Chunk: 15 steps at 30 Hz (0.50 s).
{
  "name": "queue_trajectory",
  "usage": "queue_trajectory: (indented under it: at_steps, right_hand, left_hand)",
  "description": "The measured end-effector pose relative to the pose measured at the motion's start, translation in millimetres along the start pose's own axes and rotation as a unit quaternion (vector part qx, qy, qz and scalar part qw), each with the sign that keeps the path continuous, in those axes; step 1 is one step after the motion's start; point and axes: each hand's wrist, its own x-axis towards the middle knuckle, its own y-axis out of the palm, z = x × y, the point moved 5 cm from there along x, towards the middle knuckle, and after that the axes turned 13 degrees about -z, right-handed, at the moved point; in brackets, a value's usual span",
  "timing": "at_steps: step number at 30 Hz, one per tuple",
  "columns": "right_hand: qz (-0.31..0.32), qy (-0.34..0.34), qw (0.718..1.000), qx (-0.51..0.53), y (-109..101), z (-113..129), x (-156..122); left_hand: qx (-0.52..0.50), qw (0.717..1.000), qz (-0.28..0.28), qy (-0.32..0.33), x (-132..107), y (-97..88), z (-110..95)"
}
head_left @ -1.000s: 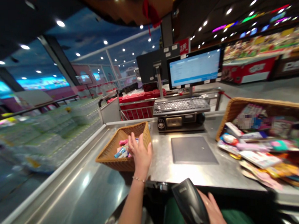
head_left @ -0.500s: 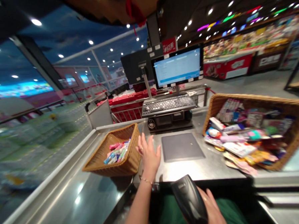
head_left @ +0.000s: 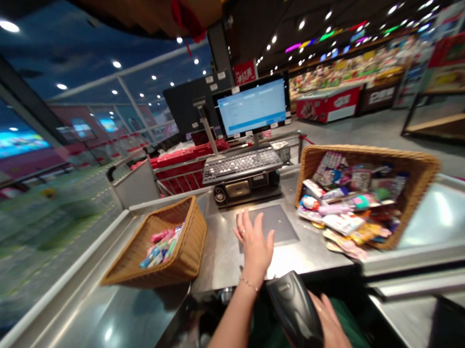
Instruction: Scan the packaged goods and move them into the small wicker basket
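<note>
Fingers spread and holding nothing, my left hand [head_left: 255,244] is over the near left part of a flat grey pad [head_left: 284,228] set on the metal counter. My right hand [head_left: 329,322] grips a black handheld barcode scanner [head_left: 296,311] low in front of me; its fingers are partly hidden behind the scanner. To the right of the pad, a wicker basket [head_left: 416,190] tipped toward me is full of small packaged goods [head_left: 347,209], some spilling over its near edge. On the left, another wicker basket [head_left: 189,249] holds a few small colourful packets [head_left: 162,245].
Behind the pad stand a keyboard [head_left: 242,164] on a raised stand and a lit monitor [head_left: 252,108]. Beyond them is a cart [head_left: 178,179] with red contents. A metal rail [head_left: 59,287] edges the counter on the left.
My left hand has moved right, from beside the left basket to over the grey pad. The head view has turned right. The scanner stays in my right hand.
</note>
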Motion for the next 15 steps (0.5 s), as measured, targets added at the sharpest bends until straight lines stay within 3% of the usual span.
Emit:
queue_trajectory:
  at_steps: [6, 15]
  right_hand:
    - [0.016, 0.043, 0.999, -0.012, -8, -14, -5]
    - [-0.018, 0.088, 0.996, -0.023, -24, -30, -17]
  left_hand:
    - [-0.030, 0.998, 0.053, 0.030, -11, 24.7, -31]
    - [-0.048, 0.990, 0.099, 0.089, -30, 64.1, -69]
